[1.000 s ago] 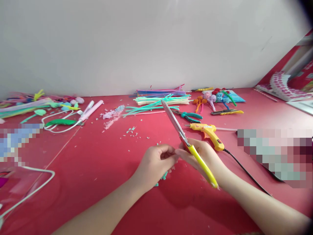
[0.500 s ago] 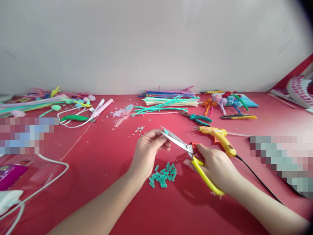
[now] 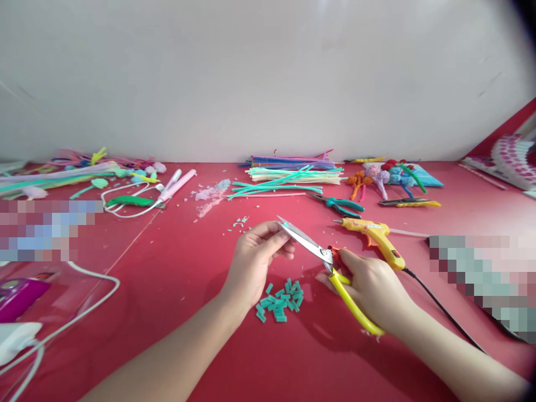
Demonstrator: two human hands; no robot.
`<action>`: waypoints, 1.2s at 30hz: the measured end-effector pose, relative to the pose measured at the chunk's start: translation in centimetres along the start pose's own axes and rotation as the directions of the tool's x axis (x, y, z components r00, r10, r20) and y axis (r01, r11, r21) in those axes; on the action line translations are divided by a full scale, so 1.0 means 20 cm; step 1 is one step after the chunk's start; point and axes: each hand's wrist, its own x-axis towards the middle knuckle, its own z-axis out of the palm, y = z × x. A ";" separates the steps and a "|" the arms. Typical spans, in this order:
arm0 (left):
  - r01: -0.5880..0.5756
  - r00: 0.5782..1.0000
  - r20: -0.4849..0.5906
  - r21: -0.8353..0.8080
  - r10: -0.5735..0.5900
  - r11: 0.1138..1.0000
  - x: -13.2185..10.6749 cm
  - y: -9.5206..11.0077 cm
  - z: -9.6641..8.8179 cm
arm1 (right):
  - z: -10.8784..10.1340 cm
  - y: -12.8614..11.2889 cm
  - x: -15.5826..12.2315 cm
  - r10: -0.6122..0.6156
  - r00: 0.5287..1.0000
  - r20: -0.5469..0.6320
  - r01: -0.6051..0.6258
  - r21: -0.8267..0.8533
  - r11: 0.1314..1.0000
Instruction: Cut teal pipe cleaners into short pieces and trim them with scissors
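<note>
My right hand point(image 3: 372, 282) is wrapped round the yellow handles of a pair of scissors point(image 3: 307, 244), whose blades point to the upper left. Just at the blade tips, my left hand point(image 3: 251, 262) pinches a small green piece point(image 3: 286, 224), mostly hidden by the fingers and blades. It looks like pipe cleaner, and the blades lie slightly apart around it. Below, between both hands, a loose pile of short green cut pieces point(image 3: 280, 302) lies on the red table point(image 3: 234, 357).
A yellow glue gun point(image 3: 377, 234) with a black cord lies right of centre, near teal-handled pliers point(image 3: 341, 205). Behind are bundled pipe cleaners point(image 3: 293, 177) and fuzzy flowers point(image 3: 379, 177). A craft knife point(image 3: 410, 203) lies on the right, a pink corded tool point(image 3: 178, 186) on the left.
The scissor blades have closed slightly on the green piece, and less of it shows. Both hands stay almost in place, and the view has shifted a little.
</note>
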 end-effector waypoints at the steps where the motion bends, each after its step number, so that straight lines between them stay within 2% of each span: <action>1: 0.001 1.000 -0.002 -0.001 -0.001 1.000 0.00 0.00 0.00 | 0.00 0.00 0.00 -0.001 1.000 0.000 0.001 -0.001 1.000; 8: 0.017 1.000 -0.026 -0.010 -0.017 1.000 0.00 0.01 0.01 | 0.01 0.00 0.00 -0.006 1.000 -0.006 0.006 0.011 1.000; 18: 0.005 1.000 -0.004 0.022 -0.005 1.000 0.00 0.01 -0.01 | -0.01 0.01 0.01 0.022 1.000 -0.012 -0.022 0.010 1.000; 21: 0.052 0.998 0.015 0.054 -0.053 0.997 0.00 0.00 0.00 | -0.02 0.02 0.04 0.099 0.995 0.006 -0.099 0.015 0.995; 25: 0.164 0.974 0.132 0.139 -0.183 0.977 -0.01 -0.03 0.02 | -0.05 0.00 0.08 0.166 0.986 0.022 -0.167 0.140 0.976; 28: 0.218 0.943 0.210 0.204 -0.260 0.954 -0.02 -0.05 0.05 | -0.07 -0.03 0.08 0.154 0.984 0.086 -0.176 0.431 0.885; 31: 0.264 0.894 0.280 0.301 -0.349 0.917 -0.03 -0.06 0.07 | -0.11 -0.07 0.07 0.124 0.974 0.189 -0.221 0.687 0.692; 33: 0.275 0.867 0.306 0.364 -0.393 0.890 -0.04 -0.06 0.08 | -0.13 -0.08 0.07 0.100 0.968 0.232 -0.244 0.752 0.613; 36: 0.277 0.849 0.315 0.420 -0.426 0.864 -0.04 -0.05 0.09 | -0.14 -0.08 0.06 0.096 0.963 0.253 -0.260 0.762 0.593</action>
